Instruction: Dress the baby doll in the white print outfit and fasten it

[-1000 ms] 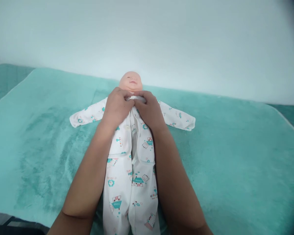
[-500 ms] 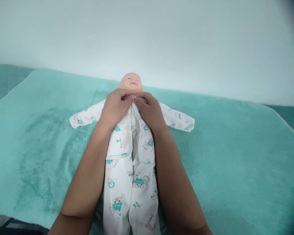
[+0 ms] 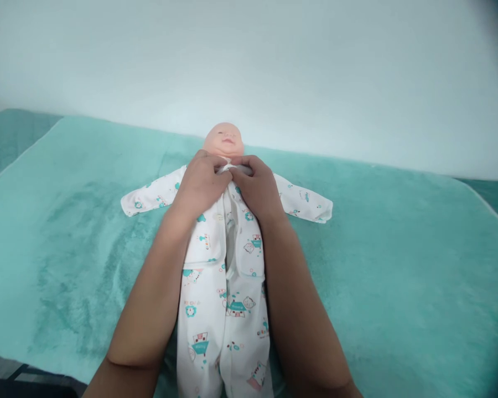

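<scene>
A baby doll (image 3: 224, 139) lies on its back, its head toward the wall. It is dressed in a white printed jacket (image 3: 205, 240) with both sleeves spread out, over white printed trousers (image 3: 201, 326). The jacket's front hangs apart below the chest. At the collar, just under the doll's chin, my left hand (image 3: 203, 179) pinches the left front edge. My right hand (image 3: 255, 185) is closed on the other front edge, the two thumbs nearly touching. The fingers cover the fastening at the neck, so I cannot see whether it is joined.
A green plush blanket (image 3: 390, 265) lies under the doll and spreads to both sides. Behind it rises a pale wall (image 3: 249, 66). Darker green cloth (image 3: 20, 130) shows at the far left, and a dark object (image 3: 25, 387) sits at the lower left corner.
Both hands stay at the collar, with the fingers shifting slightly and the collar edges brought closer together. The whole view has moved a little, so the doll appears slightly further right.
</scene>
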Tool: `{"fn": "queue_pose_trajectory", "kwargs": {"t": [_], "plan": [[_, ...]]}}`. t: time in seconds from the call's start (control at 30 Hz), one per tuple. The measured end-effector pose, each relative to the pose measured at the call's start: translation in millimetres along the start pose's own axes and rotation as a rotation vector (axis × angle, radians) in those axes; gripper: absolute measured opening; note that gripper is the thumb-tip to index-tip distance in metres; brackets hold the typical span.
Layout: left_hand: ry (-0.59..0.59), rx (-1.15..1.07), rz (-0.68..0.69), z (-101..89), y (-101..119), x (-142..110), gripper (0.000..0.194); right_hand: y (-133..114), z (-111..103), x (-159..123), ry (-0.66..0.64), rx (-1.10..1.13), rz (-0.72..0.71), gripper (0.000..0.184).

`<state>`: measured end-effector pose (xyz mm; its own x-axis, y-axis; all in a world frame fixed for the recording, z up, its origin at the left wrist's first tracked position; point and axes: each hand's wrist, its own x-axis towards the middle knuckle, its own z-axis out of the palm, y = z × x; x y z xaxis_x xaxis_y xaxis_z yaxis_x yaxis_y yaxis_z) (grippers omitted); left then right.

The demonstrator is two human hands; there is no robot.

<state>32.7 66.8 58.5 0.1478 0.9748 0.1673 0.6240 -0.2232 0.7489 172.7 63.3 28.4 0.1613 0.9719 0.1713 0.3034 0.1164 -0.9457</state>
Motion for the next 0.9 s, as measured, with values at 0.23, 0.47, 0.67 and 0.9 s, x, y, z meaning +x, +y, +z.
{"fn": "queue_pose_trajectory", "kwargs": {"t": [0.23, 0.47, 0.67, 0.9], "plan": [[0.038, -0.029, -0.035, 3.2, -8, 3, 0.018, 0, 0, -1, -0.001, -0.038, 0.003, 0.021], [0.054, -0.066, 0.000, 3.7, -12, 4, 0.017, 2, 1, 0, 0.018, -0.042, -0.013, 0.019], [0.054, -0.175, -0.030, 1.2, -9, 3, 0.017, 2, 1, 0, 0.012, -0.031, -0.017, 0.018], [0.096, -0.249, -0.015, 5.0, -15, 5, 0.023, 4, 0, -1, 0.007, -0.027, -0.023, 0.020]]}}
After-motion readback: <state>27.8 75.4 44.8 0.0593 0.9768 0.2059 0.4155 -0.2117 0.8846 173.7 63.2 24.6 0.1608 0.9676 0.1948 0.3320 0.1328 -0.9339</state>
